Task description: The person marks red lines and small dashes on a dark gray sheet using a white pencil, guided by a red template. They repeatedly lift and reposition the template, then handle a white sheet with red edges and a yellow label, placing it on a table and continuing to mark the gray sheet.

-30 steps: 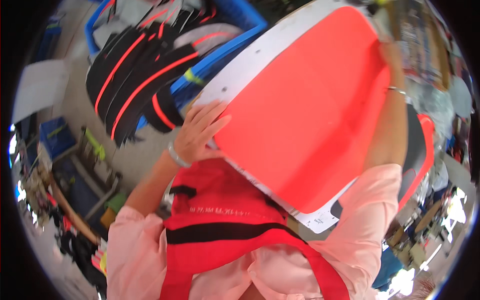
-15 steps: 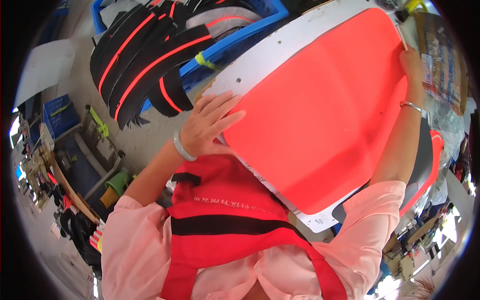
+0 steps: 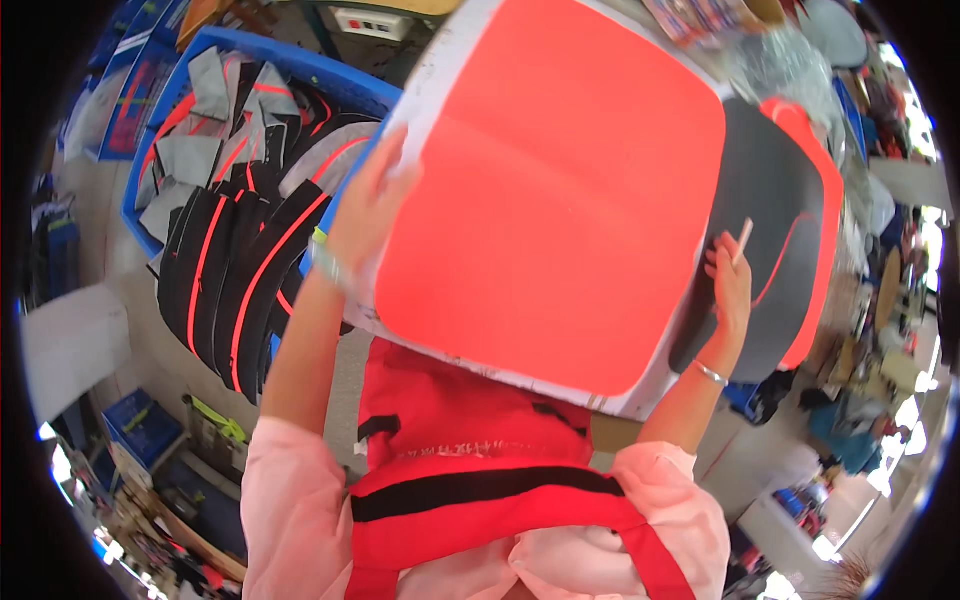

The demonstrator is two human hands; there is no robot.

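Note:
A bright red-orange flat panel (image 3: 560,200) with rounded corners lies on a white board (image 3: 652,385) before me. My left hand (image 3: 378,205), slightly blurred, rests along the panel's left edge with its fingers stretched out. Just past the panel's right edge, my right hand (image 3: 731,285) is closed around a thin pale stick (image 3: 743,242), its tip pointing up and away. That hand is over a dark grey panel piece (image 3: 765,170) with a red border, lying right beside the red panel.
At the left stands a blue crate (image 3: 135,190) of grey and black pieces; black strips with red stripes (image 3: 225,280) hang over its near side. Clear plastic wrapping (image 3: 790,75) lies beyond the grey piece. A white sheet (image 3: 75,345) is at far left.
My right hand has come from the panel's far right corner back to its right side with the stick. My left hand has slid farther up the left edge. The view has shifted, showing more crate.

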